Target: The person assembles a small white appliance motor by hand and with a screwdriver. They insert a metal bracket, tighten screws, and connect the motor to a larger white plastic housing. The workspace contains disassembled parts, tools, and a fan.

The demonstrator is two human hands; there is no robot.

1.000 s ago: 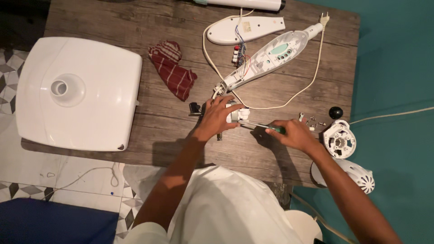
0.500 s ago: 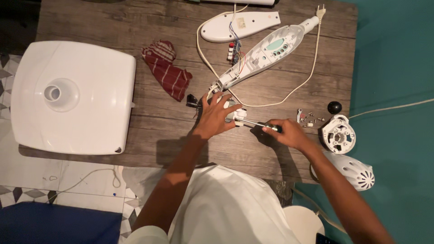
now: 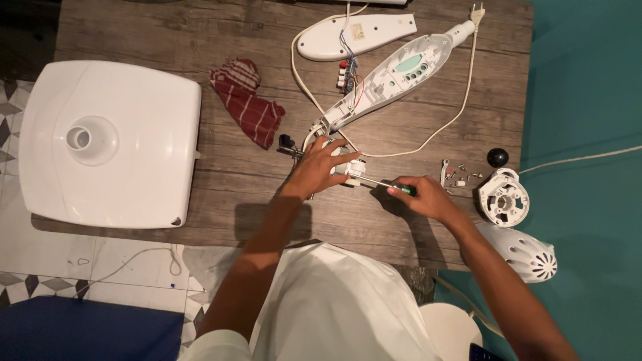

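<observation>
While a small white part (image 3: 349,166) is pinned to the wooden counter (image 3: 134,33) under the spread fingers of the left hand (image 3: 319,167), a green-handled screwdriver (image 3: 382,183) is gripped in the clenched right hand (image 3: 422,197), its tip laid against the part's right side. The part sits near the middle of the counter, at the lower end of an opened white casing (image 3: 391,79) whose red and blue wires (image 3: 349,73) are left exposed. A slip of the screwdriver tip is judged the nearest risk: it is aimed towards the holding fingers, so a jab could follow if too much force were applied or the part turned under the palm. Loose screws (image 3: 458,175) lie scattered just right of the working hand, beside a round white housing (image 3: 503,198) and a black knob (image 3: 497,157); they could be swept off the edge by the forearm. A white cord (image 3: 461,100) loops close behind the part and could be snagged, dragging the casing. A red striped cloth (image 3: 246,100) and a large white base (image 3: 107,144) lie well clear to the left
</observation>
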